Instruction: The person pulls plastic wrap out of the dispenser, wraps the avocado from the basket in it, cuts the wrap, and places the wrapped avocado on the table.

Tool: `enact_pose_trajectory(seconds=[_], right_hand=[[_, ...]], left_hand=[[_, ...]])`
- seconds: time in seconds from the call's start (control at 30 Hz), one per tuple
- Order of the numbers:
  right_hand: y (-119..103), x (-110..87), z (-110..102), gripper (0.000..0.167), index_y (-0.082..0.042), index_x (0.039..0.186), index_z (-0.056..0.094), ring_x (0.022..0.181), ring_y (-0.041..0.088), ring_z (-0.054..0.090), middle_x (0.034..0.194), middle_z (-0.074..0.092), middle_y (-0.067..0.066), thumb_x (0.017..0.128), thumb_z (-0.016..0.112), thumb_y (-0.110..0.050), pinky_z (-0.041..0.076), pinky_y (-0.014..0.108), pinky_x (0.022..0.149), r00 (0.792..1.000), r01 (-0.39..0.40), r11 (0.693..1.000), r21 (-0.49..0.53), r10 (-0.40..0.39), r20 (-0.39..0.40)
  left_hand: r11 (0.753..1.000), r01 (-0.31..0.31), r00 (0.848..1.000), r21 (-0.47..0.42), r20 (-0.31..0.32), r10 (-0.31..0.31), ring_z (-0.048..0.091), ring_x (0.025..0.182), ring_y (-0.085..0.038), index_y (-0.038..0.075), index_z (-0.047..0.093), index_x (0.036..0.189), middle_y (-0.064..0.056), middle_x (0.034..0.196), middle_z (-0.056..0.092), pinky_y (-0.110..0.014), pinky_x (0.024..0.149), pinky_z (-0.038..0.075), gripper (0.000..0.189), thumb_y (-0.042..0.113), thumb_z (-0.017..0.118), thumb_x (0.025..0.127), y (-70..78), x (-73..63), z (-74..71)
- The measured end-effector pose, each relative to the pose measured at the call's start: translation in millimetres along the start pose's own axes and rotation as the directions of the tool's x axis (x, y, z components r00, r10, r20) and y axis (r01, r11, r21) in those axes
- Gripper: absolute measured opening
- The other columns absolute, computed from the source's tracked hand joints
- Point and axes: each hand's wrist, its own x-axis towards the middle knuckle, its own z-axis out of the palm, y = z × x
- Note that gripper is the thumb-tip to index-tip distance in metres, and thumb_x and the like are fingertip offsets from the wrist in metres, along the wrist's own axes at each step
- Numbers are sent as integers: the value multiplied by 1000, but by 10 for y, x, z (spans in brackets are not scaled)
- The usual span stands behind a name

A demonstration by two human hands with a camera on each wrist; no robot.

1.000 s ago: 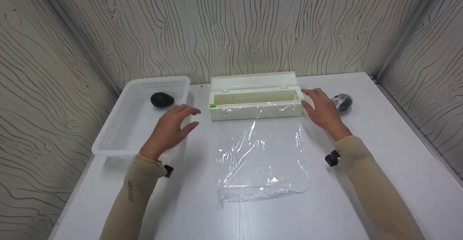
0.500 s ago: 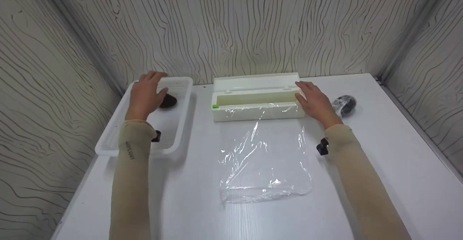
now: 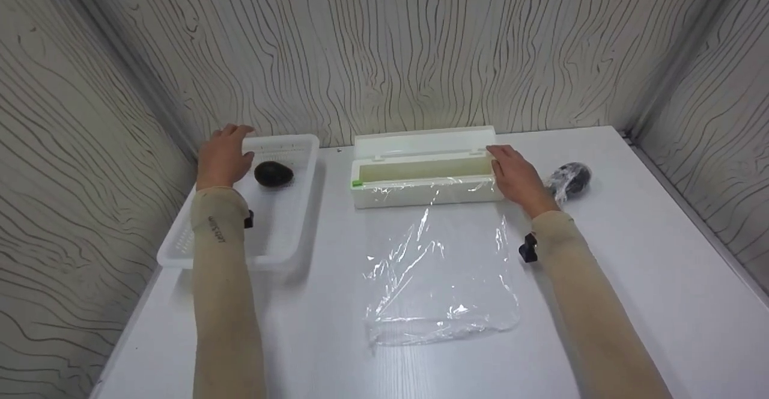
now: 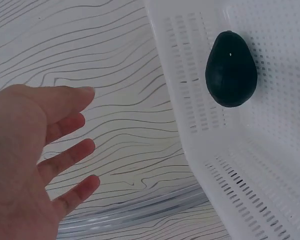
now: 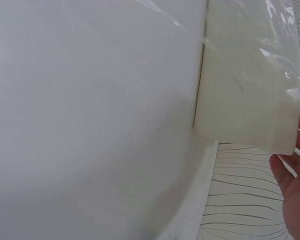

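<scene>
One wrapped fruit [image 3: 577,179] is apparently finished, while one bare fruit [image 3: 274,174] is left in the basket [image 3: 306,210], with film [image 3: 438,273] laid out from the box [image 3: 420,171], whose end is touched by the relaxed right hand [image 3: 518,178], the left hand [image 3: 221,158] being held empty, fingers apart.

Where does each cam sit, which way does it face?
Head: on the head, facing forward and down over the table; left hand, right hand, sleeves show.
Left wrist: on that wrist, facing basket and avocado; left hand shows.
Right wrist: on that wrist, facing table and box; part of right hand shows.
Head and left wrist share the avocado.
</scene>
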Motion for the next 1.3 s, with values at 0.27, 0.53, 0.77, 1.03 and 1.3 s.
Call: enact_pose_trajectory(seconds=[0.27, 0.53, 0.77, 1.03, 1.3], right_hand=[[25, -34, 67, 41, -3, 143, 42, 133, 40, 40, 142, 44, 19, 103, 36, -9, 34, 55, 113, 998, 29, 999, 19, -28, -63], [-7, -13, 99, 43, -8, 147, 39, 136, 37, 38, 144, 43, 16, 104, 36, -13, 33, 53, 115, 1000, -13, 1000, 23, 14, -28], [-19, 13, 106, 43, -9, 147, 39, 136, 37, 39, 144, 43, 17, 104, 37, -14, 32, 53, 115, 1000, 1, 1000, 26, -1, -8], [-18, 32, 57, 43, -9, 146, 40, 136, 39, 39, 144, 44, 19, 103, 37, -13, 31, 54, 116, 1000, -5, 999, 32, 5, -9], [27, -7, 59, 43, -8, 146, 41, 135, 39, 40, 142, 45, 19, 103, 36, -11, 34, 54, 114, 999, -11, 999, 31, 12, -31]], left_hand=[[997, 69, 993, 47, 90, -73, 43, 129, -47, 8, 45, 142, -23, 145, 45, -69, 104, 35, 50, 14, 60, 94, -91, 128, 251], [992, 120, 968, 38, 218, -125, 42, 130, -48, 10, 42, 146, -22, 150, 39, -66, 103, 38, 54, 10, 54, 93, -56, 169, 542], [987, 157, 926, 29, 343, -157, 34, 139, -46, 11, 33, 151, -19, 157, 29, -61, 112, 32, 61, 9, 56, 95, 21, 20, 665], [981, 195, 910, -2, 373, -181, 35, 138, -46, 11, 29, 153, -24, 153, 32, -59, 114, 30, 61, 8, 53, 97, 95, -37, 678], [988, 152, 928, 32, 340, -154, 52, 119, -43, 8, 43, 144, -25, 138, 41, -55, 103, 45, 53, 3, 57, 93, 169, -32, 691]])
